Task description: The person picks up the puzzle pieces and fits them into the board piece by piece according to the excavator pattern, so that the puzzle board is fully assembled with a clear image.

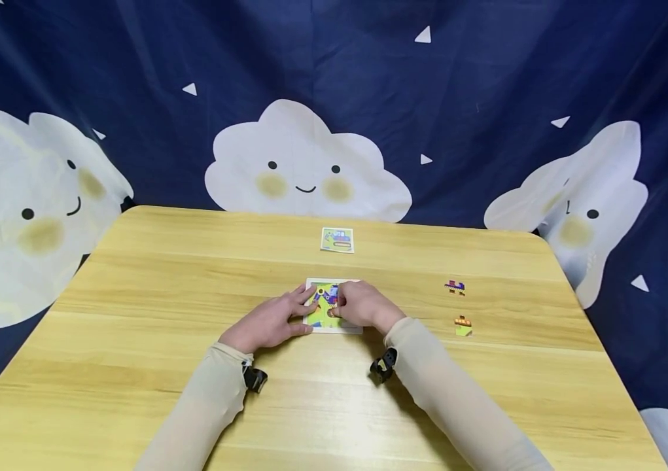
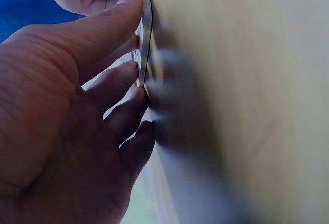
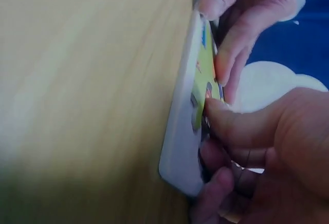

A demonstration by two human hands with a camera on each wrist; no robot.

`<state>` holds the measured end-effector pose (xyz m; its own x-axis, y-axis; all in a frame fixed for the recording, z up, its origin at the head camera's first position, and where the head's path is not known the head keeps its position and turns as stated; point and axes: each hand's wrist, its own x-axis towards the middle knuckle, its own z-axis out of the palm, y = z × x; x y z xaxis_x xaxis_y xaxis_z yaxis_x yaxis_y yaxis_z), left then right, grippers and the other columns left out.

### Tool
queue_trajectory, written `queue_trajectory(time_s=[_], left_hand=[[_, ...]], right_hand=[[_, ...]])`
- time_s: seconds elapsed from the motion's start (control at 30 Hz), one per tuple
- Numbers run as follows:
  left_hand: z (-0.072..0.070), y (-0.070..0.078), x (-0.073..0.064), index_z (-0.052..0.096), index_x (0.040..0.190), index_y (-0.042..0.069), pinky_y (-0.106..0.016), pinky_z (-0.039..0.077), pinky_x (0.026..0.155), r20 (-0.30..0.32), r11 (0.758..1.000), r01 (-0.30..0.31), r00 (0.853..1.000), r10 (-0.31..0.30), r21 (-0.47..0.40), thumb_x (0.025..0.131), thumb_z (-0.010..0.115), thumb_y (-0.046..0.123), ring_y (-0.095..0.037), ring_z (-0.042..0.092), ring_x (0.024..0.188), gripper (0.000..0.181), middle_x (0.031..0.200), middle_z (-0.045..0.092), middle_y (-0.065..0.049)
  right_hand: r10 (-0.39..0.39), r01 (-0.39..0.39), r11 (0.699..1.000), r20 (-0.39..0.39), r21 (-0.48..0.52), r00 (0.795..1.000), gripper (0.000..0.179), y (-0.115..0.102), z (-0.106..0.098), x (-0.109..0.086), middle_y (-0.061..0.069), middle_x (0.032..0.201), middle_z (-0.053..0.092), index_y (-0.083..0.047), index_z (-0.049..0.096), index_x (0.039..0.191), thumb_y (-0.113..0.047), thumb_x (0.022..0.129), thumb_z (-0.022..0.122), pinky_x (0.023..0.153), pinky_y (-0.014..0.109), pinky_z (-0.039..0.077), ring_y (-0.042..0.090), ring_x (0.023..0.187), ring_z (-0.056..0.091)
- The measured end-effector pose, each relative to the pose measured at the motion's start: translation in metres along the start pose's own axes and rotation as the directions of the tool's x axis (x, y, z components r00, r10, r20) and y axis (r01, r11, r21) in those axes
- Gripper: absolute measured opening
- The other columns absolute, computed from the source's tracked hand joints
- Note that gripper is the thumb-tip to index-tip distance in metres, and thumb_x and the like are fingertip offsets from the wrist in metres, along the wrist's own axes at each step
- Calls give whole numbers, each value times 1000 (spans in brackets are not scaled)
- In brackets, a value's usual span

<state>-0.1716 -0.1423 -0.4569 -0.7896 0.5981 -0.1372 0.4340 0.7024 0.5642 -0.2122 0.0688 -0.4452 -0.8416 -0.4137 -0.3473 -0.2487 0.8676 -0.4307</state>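
Note:
A small jigsaw puzzle board [image 1: 324, 319] with a white rim lies on the table between both hands, its left part filled with yellow-green, blue and purple picture pieces. My left hand [image 1: 271, 318] rests along its left side, fingers spread, with the thumb at the near corner. Over the right half, my right hand [image 1: 364, 305] pinches a puzzle piece between thumb and curled fingers, low against the board; the hand hides most of that piece. In the right wrist view, the thumb of the right hand [image 3: 257, 126] touches the picture surface beside the bare white part of the board.
Two loose puzzle pieces lie on the wooden table [image 1: 151, 314] to the right: a purple and red one [image 1: 455, 286] and an orange and green one [image 1: 463, 326]. A small picture card [image 1: 337, 239] lies behind the board. A dark blue cloud-print curtain [image 1: 334, 65] hangs behind.

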Motion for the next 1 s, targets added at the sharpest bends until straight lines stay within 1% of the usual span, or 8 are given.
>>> queue_trajectory(time_s=[0.17,0.3,0.47,0.53,0.7,0.8,0.9,1.0], left_hand=[[1,-2,0,52,139,4,-53,24,113,2,1000,8,1000,-8,-1,95,66,26,-30,18,145,51,159,25,-6],[0,-2,-1,52,140,6,-52,24,113,3,1000,11,1000,-11,4,96,66,27,-29,18,146,51,159,25,-6],[-2,0,0,52,140,5,-52,24,113,3,1000,8,1000,-8,14,96,66,26,-30,18,145,51,159,25,-7],[-1,0,1,52,140,5,-52,24,113,5,1000,11,1000,-11,18,95,66,27,-30,18,145,51,159,25,-6],[-1,0,1,52,140,7,-51,24,113,4,1000,18,1000,-18,16,95,67,28,-29,19,145,52,159,25,-4],[-1,0,0,53,140,7,-50,26,113,-7,1000,10,1000,-10,21,94,68,27,-29,20,145,52,158,27,-5],[-1,3,-1,53,140,7,-51,29,111,-13,998,-9,1000,10,64,94,69,27,-30,21,145,53,158,29,-8],[-2,7,-1,54,140,6,-53,31,109,-14,991,-39,999,41,129,94,68,27,-33,21,145,52,157,31,-11]], right_hand=[[17,-18,999,22,39,1000,25,2,1,2,2,78,59,-12,60,84,-34,92,70,67,32,45,20,75,53],[34,-35,999,18,32,999,24,-2,1,4,2,78,60,-10,63,86,-32,90,73,67,32,45,19,74,54],[59,-59,998,1,5,998,21,-6,-1,5,1,76,61,-11,66,86,-30,87,75,64,33,44,19,71,54],[43,-43,999,0,2,999,21,-4,-1,4,1,75,61,-12,66,83,-31,87,75,64,33,43,19,70,53],[-24,24,998,-2,61,1000,26,4,-3,1,0,72,60,-13,62,74,-31,88,76,66,32,44,19,69,53],[-46,45,995,1,93,999,28,7,-1,-1,0,72,60,-13,61,73,-31,88,76,67,31,44,17,69,54],[-55,55,993,-3,100,998,27,8,0,-2,-1,72,59,-13,60,75,-31,89,75,64,30,44,16,67,53],[-59,60,993,-11,99,998,27,8,1,-4,0,71,59,-12,59,76,-30,90,74,61,29,43,16,65,52]])
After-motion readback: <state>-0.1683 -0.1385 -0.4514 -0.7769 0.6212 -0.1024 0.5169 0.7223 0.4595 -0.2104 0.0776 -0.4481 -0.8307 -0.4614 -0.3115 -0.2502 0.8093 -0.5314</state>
